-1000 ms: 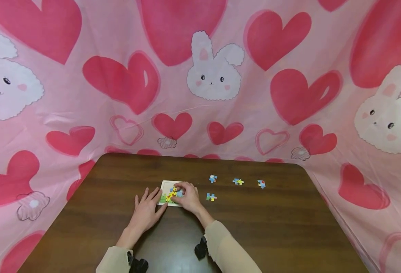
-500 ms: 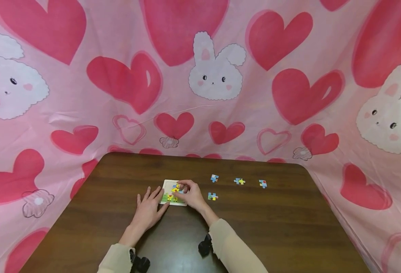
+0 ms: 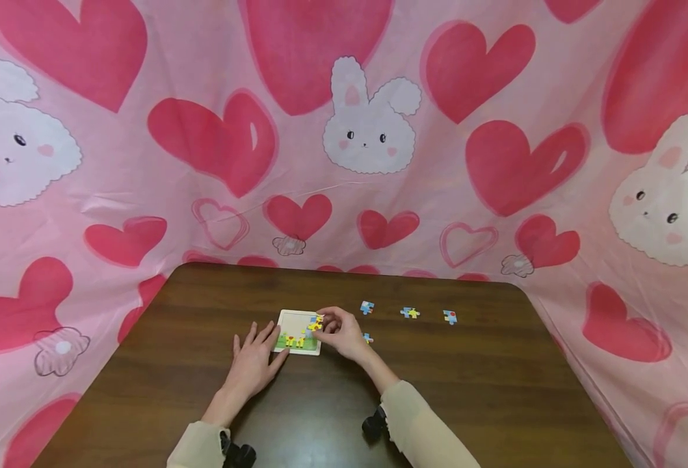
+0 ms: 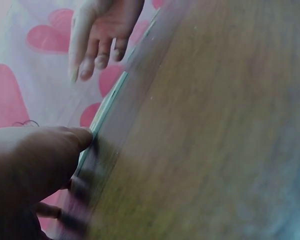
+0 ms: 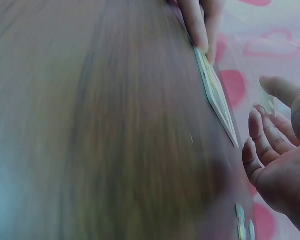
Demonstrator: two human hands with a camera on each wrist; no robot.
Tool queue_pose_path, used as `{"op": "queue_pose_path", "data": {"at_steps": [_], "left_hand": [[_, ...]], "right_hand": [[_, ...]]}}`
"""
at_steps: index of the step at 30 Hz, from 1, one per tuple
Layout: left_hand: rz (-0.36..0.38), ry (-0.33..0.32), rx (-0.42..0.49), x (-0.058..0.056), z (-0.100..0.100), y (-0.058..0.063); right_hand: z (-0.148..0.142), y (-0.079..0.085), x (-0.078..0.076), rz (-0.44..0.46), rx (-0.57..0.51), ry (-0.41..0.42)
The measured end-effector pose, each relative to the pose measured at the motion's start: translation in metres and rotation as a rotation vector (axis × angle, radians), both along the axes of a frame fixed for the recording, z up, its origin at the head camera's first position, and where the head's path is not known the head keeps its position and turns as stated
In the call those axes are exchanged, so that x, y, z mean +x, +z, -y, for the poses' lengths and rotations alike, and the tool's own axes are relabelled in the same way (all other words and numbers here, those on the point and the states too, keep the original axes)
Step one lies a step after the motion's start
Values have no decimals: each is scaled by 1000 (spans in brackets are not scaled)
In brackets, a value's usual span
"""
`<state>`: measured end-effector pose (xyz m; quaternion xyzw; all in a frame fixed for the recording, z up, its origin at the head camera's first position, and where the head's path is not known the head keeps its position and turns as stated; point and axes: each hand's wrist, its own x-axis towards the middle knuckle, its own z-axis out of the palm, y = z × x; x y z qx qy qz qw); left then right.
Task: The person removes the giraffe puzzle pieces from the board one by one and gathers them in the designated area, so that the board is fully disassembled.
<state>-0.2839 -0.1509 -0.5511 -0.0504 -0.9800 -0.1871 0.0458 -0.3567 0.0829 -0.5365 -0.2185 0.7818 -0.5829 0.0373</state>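
A small white-rimmed jigsaw tray (image 3: 290, 313) lies on the table, its lower part filled with green and yellow picture and its upper part bare. My left hand (image 3: 253, 365) rests at the tray's left side with the fingers straight; the thumb touches the near edge, as the left wrist view also shows. Between the thumb and fingers of my right hand (image 3: 346, 335) is a blue and yellow puzzle piece (image 3: 315, 323), raised over the tray's right side. In the right wrist view the pinched piece (image 5: 270, 103) is mostly hidden by the fingers.
Loose puzzle pieces lie right of the tray: a blue one (image 3: 367, 307), a yellow and blue one (image 3: 410, 312) and one with a red spot (image 3: 450, 316). Another piece (image 3: 369, 338) is partly hidden behind the right hand. A pink heart-print cloth (image 3: 379, 188) hangs behind the table (image 3: 478, 377).
My right hand has lifted the puzzle piece from the middle of the tray and moved right with it, covering part of the nearest loose piece. My left hand stays at the tray.
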Motion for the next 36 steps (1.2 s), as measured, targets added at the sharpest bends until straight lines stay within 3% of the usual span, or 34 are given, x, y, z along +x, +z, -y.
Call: {"op": "queue_pose_path", "data": {"at_steps": [18,25,36], "left_hand": [[6,2,20,2,1,2],[-2,-1,23,1,0,1],[11,-2,17,1,0,0]], "right_hand": [[-64,3,9,51,22,-1],[-99,3,12,28,20,11],[-153,5,17,30,79,-36]]}}
